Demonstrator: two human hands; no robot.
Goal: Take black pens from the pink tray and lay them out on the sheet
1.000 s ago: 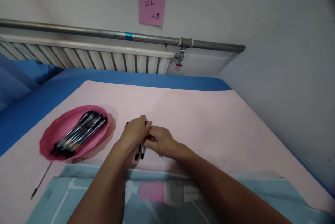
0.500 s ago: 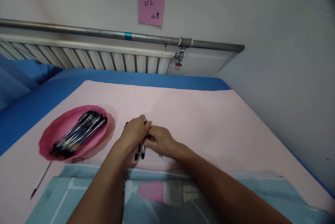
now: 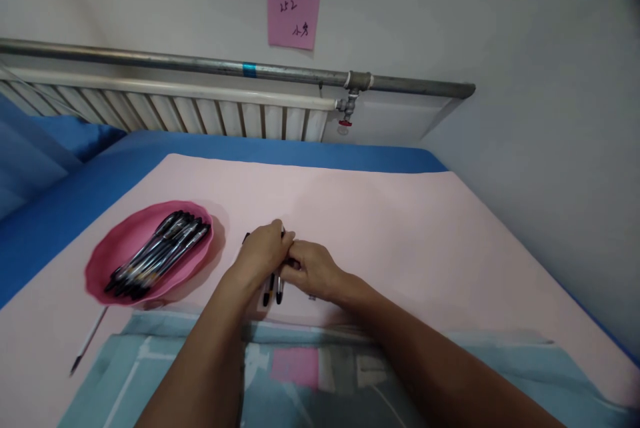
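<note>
My left hand is closed, and the pale end of a pen pokes out above its thumb. Right beside it my right hand pinches a dark piece that looks like part of the same pen; the fingers cover most of it. Below the hands, the black-capped ends of a pen with an orange band and a clear pen lie on the pink table cover. A small dark tip shows behind my left hand. At the left, a pink bowl holds a bundle of black-ended pens.
A thin white pen refill with a dark tip lies just in front of the bowl. A small dark mark or object is below my right wrist. Light blue cloth spreads along the near edge. A radiator and pipe line the back wall.
The whole view has shifted slightly, so everything sits a little farther right. Both hands keep the same closed pose next to each other, and the pens around them lie as before.
</note>
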